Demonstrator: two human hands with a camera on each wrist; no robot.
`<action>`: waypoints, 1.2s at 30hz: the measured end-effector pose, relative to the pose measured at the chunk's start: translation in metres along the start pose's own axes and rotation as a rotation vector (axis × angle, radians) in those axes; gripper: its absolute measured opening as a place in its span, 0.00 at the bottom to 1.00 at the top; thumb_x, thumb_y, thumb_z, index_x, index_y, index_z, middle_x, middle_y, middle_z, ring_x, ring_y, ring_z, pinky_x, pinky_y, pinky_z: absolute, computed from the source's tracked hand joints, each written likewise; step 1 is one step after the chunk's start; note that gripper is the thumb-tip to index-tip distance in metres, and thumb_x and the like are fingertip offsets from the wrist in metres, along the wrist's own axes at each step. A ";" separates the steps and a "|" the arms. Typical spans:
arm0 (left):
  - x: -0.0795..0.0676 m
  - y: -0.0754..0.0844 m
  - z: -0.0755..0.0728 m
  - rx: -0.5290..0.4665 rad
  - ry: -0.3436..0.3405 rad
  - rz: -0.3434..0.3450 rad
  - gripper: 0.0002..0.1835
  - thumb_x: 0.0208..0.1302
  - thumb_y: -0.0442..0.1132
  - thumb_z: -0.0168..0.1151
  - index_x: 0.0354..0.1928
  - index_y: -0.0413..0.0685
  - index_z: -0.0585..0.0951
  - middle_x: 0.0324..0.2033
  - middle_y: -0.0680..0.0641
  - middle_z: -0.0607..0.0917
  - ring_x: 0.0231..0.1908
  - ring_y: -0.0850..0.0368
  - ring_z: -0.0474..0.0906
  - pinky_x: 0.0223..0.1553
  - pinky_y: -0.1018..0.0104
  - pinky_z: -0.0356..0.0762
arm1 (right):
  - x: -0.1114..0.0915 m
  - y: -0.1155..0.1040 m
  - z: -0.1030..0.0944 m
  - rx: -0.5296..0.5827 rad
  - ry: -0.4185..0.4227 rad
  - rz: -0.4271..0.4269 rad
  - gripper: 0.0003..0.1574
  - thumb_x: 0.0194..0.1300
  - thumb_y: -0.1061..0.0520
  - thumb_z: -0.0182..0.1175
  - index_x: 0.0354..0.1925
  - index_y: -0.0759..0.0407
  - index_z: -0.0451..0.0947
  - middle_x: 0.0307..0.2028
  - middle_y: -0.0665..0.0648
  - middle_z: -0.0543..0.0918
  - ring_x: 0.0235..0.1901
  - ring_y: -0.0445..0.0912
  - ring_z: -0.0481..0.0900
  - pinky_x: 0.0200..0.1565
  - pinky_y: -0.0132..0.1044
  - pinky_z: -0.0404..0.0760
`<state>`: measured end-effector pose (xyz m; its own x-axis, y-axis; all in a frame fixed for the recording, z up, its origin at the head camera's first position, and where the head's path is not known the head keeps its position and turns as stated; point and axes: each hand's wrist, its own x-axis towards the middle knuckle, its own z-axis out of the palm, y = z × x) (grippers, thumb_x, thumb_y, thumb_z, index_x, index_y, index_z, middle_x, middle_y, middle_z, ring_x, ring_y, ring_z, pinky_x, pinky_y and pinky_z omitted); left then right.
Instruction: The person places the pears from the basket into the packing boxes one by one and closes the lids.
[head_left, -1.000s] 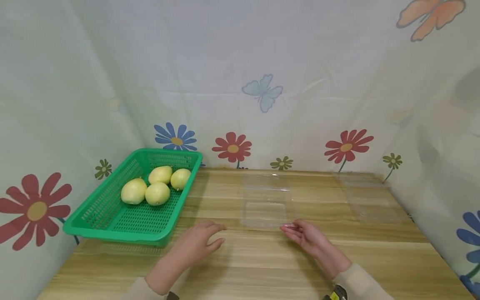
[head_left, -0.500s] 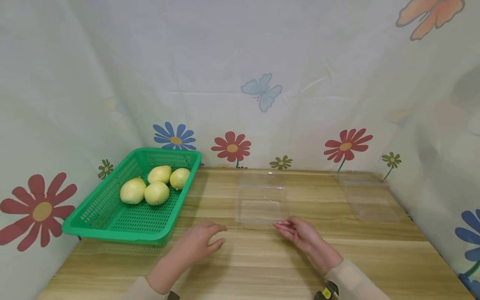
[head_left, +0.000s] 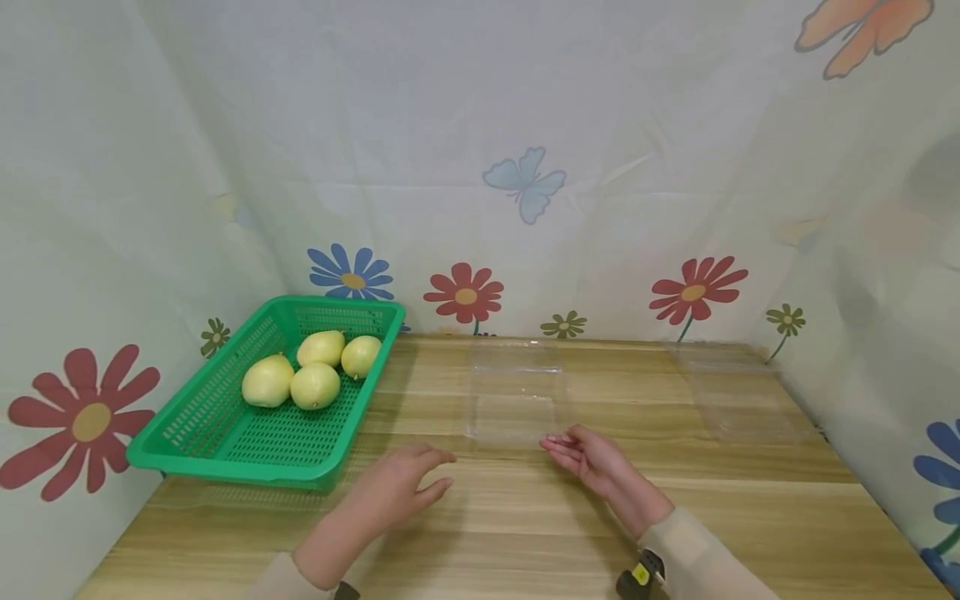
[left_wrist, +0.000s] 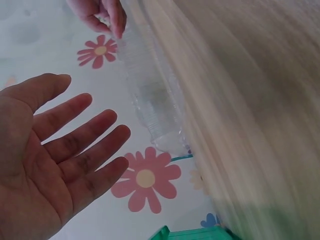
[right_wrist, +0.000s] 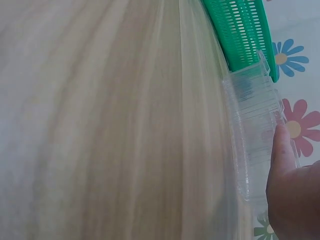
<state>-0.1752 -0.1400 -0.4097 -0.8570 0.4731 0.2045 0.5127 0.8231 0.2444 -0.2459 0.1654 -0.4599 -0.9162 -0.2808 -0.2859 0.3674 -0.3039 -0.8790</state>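
Observation:
Near the middle of the table a clear plastic box lies with a second see-through section behind it, like a lid folded back. My right hand pinches its near right corner between thumb and fingers. In the right wrist view the thumb lies along the rim of this ribbed box. My left hand is held over the table between the green basket and the box, holding nothing. Its palm and spread, relaxed fingers show in the left wrist view. Part of the right hand's fingers is hidden in the right wrist view.
A green plastic basket stands at the left, with several pale yellow melons inside. Another clear plastic box lies at the right of the wooden table. A flower-printed cloth hangs behind and at both sides.
My right hand has moved left and slightly away from me, and the clear plastic box has slid left with it. The left hand stays in place.

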 end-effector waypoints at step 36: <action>-0.013 0.020 -0.101 0.036 0.068 -0.180 0.15 0.68 0.46 0.67 0.54 0.50 0.85 0.52 0.47 0.89 0.53 0.46 0.86 0.51 0.49 0.86 | 0.001 0.001 0.005 0.006 0.022 0.012 0.23 0.81 0.62 0.33 0.58 0.81 0.64 0.33 0.53 0.88 0.36 0.38 0.89 0.46 0.26 0.87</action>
<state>-0.1483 -0.1617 -0.3114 -0.9284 0.2962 0.2246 0.3484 0.9038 0.2485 -0.2455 0.1608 -0.4589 -0.9148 -0.2645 -0.3052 0.3797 -0.3059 -0.8731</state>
